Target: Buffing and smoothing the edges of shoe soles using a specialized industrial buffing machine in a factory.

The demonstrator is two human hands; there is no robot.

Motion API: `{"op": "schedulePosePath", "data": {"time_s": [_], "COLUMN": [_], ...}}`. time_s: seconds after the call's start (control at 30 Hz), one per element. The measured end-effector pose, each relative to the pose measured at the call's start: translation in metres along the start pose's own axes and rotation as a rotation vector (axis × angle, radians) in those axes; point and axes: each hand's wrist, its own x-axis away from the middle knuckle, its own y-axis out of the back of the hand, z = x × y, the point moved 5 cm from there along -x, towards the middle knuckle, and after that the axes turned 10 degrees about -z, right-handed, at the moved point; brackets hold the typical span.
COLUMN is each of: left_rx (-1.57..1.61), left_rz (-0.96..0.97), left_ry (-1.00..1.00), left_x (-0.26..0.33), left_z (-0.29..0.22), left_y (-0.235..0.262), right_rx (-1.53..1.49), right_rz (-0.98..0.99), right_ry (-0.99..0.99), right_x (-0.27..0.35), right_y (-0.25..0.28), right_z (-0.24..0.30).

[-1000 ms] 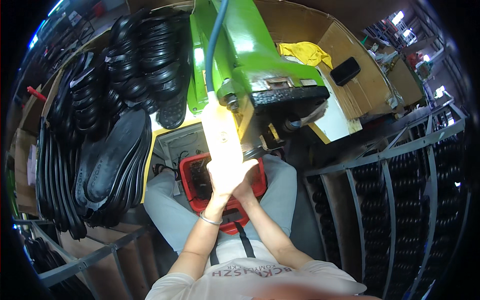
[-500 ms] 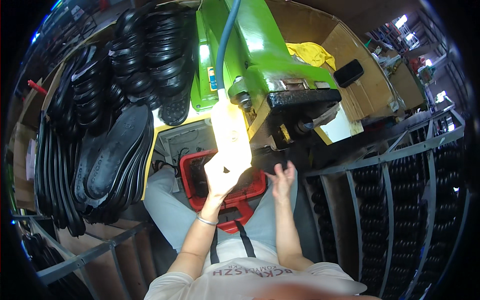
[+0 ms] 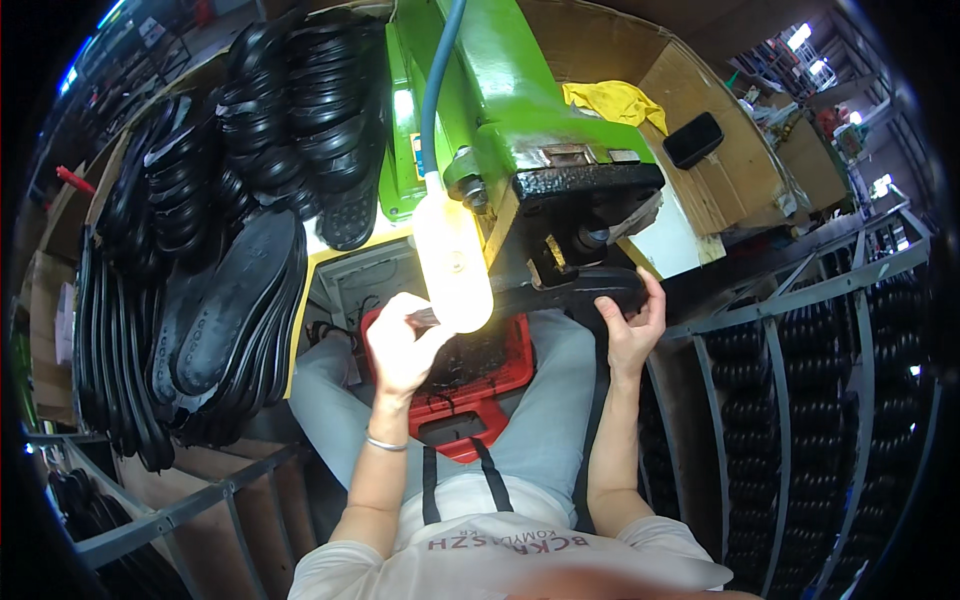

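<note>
Between my two hands a black shoe sole (image 3: 607, 289) lies crosswise beneath the dark head (image 3: 590, 200) of a green machine (image 3: 515, 80). My left hand (image 3: 402, 345) pinches its left end, beside a brightly glowing lamp (image 3: 455, 260) that hides part of the sole. At the other end my right hand (image 3: 635, 325) grips the sole's tip with thumb and fingers. A red tray (image 3: 490, 418) with dark scraps in it sits below, between my legs.
Stacked black soles (image 3: 240, 300) crowd the yellow-edged table on the left. Racks (image 3: 790, 400) filled with black soles stand at the right. A cardboard box (image 3: 715, 190) holds a yellow cloth (image 3: 615, 103) and a black phone-like object (image 3: 693, 140). A blue-grey cable (image 3: 437, 90) runs to the lamp.
My right hand has moved right and forward and now grips the sole's right end. My left hand has shifted left. The sole now shows stretched out under the machine head.
</note>
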Motion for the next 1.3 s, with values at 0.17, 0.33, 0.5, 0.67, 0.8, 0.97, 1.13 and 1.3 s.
{"op": "schedulePosePath", "data": {"time_s": [0.17, 0.33, 0.5, 0.67, 0.8, 0.97, 1.13, 1.3], "left_rx": [0.4, 0.461, 0.531, 0.398, 0.529, 0.322, 0.173, 0.129], "left_rz": [-0.177, -0.271, -0.299, 0.021, 0.17, 0.369, 0.39, 0.257], "left_ry": [0.216, 0.299, 0.413, 0.392, 0.617, 0.712, 0.621, 0.659], "left_x": [0.013, 0.023, 0.054, 0.091, 0.113, 0.134, 0.127, 0.124], "left_z": [0.044, 0.061, 0.109, 0.136, 0.112, 0.118, 0.11, 0.13], "left_y": [0.052, 0.101, 0.12, 0.097, 0.022, -0.042, -0.045, -0.015], "right_rx": [-0.05, -0.051, -0.052, 0.16, 0.339, 0.564, 0.86, 0.729], "right_rz": [0.144, 0.201, 0.253, 0.575, 0.24, -0.153, -0.183, 0.017], "right_ry": [0.02, 0.109, 0.051, 0.112, 0.385, 0.83, 0.897, 0.487], "right_x": [0.021, 0.045, 0.063, 0.041, -0.006, -0.062, -0.116, -0.107], "right_y": [-0.034, -0.072, -0.091, -0.064, 0.026, 0.059, 0.055, 0.065], "right_z": [0.02, 0.025, 0.032, 0.084, 0.147, 0.127, -0.004, -0.103]}}
